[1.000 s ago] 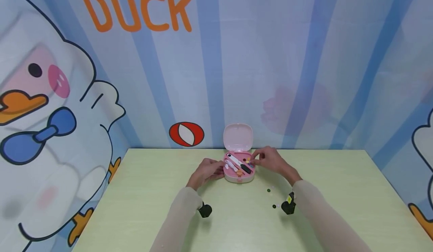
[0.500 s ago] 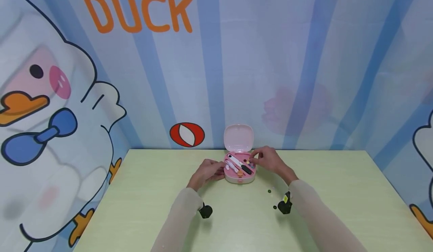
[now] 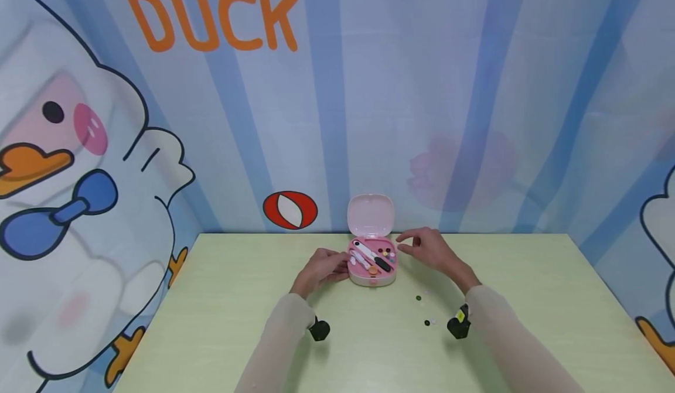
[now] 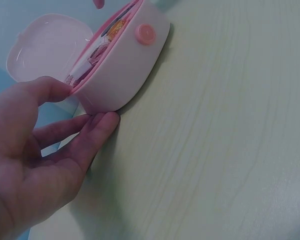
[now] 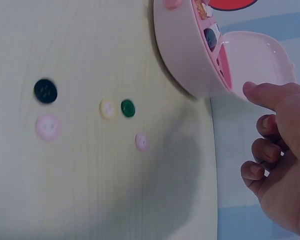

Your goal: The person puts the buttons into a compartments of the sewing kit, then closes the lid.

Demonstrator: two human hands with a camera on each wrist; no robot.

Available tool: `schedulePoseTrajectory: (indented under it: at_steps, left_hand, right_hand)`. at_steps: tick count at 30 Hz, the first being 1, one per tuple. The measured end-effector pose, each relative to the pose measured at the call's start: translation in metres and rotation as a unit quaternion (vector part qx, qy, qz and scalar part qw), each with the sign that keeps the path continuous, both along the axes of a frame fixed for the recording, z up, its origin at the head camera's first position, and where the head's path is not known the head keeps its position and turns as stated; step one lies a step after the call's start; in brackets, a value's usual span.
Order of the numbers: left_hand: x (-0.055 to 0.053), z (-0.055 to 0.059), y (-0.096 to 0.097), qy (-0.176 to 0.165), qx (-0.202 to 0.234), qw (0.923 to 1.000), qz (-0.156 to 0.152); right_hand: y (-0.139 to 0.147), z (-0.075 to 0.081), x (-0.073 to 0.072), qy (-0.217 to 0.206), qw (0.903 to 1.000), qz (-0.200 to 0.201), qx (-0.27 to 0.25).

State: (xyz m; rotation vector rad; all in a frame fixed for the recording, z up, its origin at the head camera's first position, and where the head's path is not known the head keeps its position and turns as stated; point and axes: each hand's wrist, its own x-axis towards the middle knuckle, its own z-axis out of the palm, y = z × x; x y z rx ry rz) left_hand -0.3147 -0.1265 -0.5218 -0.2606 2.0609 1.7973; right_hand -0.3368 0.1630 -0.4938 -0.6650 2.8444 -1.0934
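Observation:
A small pink-and-white sewing box (image 3: 372, 277) stands near the back of the table with its clear pink lid (image 3: 371, 215) raised. Inside lie a white tool with a black end (image 3: 382, 263), an orange round piece (image 3: 373, 270) and several coloured buttons (image 3: 387, 252) at the right. My left hand (image 3: 320, 269) grips the box's left side, thumb on the rim and fingertips low against the wall. Just right of the box hovers my right hand (image 3: 429, 249), apart from it, fingers loosely bent with nothing between them.
Loose buttons lie on the table right of and in front of the box, among them a black button (image 5: 45, 91), a green button (image 5: 128, 108), a cream button (image 5: 108, 109) and pink ones. Behind the table's back edge hangs a duck-print curtain (image 3: 369, 100).
My right hand has drawn back to the right from the box's button compartment, uncovering the buttons there. My left hand keeps its place on the box.

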Motion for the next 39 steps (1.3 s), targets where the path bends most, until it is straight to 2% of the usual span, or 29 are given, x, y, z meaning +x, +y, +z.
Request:
schedulePoseTrajectory:
  at_steps: [7, 15, 19, 23, 30, 39]
  left_hand:
    - [0.002, 0.002, -0.001, 0.002, -0.001, 1.0000, -0.001]
    - [0.001, 0.000, -0.002, 0.002, 0.003, 1.0000, -0.004]
    - [0.001, -0.001, 0.000, 0.000, 0.007, 1.0000, -0.006]
    - [0.001, 0.000, 0.001, 0.003, 0.005, 1.0000, -0.006]
    - [0.002, 0.001, 0.001, 0.008, 0.000, 1.0000, -0.003]
    - [0.001, 0.001, 0.001, 0.001, -0.005, 1.0000, -0.002]
  right_hand:
    - [0.022, -0.006, 0.010, 0.018, 0.9997, 0.018, -0.004]
    - [0.040, -0.021, 0.027, -0.004, 0.9991, 0.041, 0.010]
    - [0.048, -0.030, 0.038, -0.010, 0.9984, 0.052, 0.021]
    - [0.054, -0.035, 0.051, 0.005, 0.9973, 0.069, 0.025]
    - [0.058, -0.039, 0.071, 0.000, 0.9979, 0.062, 0.018]
    - [0.060, -0.042, 0.076, 0.024, 0.9971, 0.062, 0.036]
